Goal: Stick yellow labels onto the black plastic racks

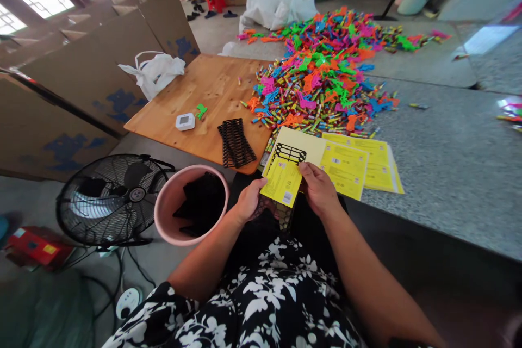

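Note:
A yellow printed card is held up between my hands, just over the near edge of the tabletop. My left hand pinches its left side. My right hand grips the upper right edge with thumb and fingers. Right behind the card, a black plastic frame lies on a pale yellow sheet. More yellow printed sheets overlap to the right. Black grid-like plastic racks are stacked crosswise on the wooden board to the left.
A big heap of colourful plastic pieces and small tubes covers the back. The wooden board carries a white digital device and a green toy piece. A pink bucket and a black fan stand at left, near cardboard boxes.

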A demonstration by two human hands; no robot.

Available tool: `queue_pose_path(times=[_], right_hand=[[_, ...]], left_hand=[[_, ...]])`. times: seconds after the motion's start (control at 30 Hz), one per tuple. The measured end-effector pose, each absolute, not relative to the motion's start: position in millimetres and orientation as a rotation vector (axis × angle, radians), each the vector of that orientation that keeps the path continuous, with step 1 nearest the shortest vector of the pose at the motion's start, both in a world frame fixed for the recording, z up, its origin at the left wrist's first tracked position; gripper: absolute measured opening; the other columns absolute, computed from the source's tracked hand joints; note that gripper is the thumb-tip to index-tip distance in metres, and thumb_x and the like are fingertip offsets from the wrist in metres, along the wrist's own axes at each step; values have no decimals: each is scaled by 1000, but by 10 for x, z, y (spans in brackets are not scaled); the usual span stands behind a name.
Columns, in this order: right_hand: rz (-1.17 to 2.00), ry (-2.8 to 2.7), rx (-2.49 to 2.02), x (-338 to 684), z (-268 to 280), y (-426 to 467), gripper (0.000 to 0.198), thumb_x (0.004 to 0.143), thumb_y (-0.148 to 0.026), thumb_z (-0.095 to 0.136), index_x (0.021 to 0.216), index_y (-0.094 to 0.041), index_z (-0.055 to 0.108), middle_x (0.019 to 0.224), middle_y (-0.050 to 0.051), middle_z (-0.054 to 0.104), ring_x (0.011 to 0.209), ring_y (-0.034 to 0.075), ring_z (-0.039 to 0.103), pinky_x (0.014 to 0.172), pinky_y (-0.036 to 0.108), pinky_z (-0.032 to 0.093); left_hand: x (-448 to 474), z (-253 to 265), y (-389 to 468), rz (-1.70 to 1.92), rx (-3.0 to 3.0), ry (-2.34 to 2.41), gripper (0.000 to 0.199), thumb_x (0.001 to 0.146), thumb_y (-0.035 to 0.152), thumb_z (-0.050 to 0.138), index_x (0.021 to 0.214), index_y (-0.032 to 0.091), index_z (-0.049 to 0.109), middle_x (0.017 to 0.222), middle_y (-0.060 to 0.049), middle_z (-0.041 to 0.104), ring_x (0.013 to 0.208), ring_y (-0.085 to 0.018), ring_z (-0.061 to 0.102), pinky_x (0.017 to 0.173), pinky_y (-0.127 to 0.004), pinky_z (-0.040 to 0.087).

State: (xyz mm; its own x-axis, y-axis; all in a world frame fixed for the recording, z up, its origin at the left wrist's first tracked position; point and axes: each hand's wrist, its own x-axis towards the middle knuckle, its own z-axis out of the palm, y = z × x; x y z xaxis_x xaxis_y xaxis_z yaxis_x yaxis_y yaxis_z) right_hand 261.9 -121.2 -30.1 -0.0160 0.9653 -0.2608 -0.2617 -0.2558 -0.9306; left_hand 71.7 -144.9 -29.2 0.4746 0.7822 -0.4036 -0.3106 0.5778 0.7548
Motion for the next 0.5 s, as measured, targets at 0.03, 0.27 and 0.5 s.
queue_pose_path(times=[0.03, 0.27, 0.5], right_hand=[[1485, -828, -1196, 2636, -293, -1222, 52, 75, -73, 74, 90, -24, 67, 87, 3, 77, 88, 27, 75, 65, 37, 62], [1314, -626, -1205, 2592, -296, -1286, 51, 78, -70, 72, 92, -22, 69, 103, 8, 79, 102, 30, 75, 75, 40, 65], [801, -605, -1480, 3274, -345, -1409, 44, 98, -57, 54, 112, -19, 69, 120, 14, 73, 109, 27, 71, 84, 41, 63]], left_hand=[[743, -284, -1455, 713, 676, 806, 73, 86, 67, 55, 127, 9, 71, 98, -18, 79, 91, -37, 76, 67, -46, 63], [981, -297, -1490, 690, 823, 687, 84, 85, 79, 59, 127, 7, 69, 85, -18, 77, 63, -26, 72, 45, -31, 54], [1043, -248, -1304, 886, 1109, 923, 77, 89, 80, 51, 122, 13, 70, 92, -12, 74, 67, -19, 68, 50, -27, 53]])
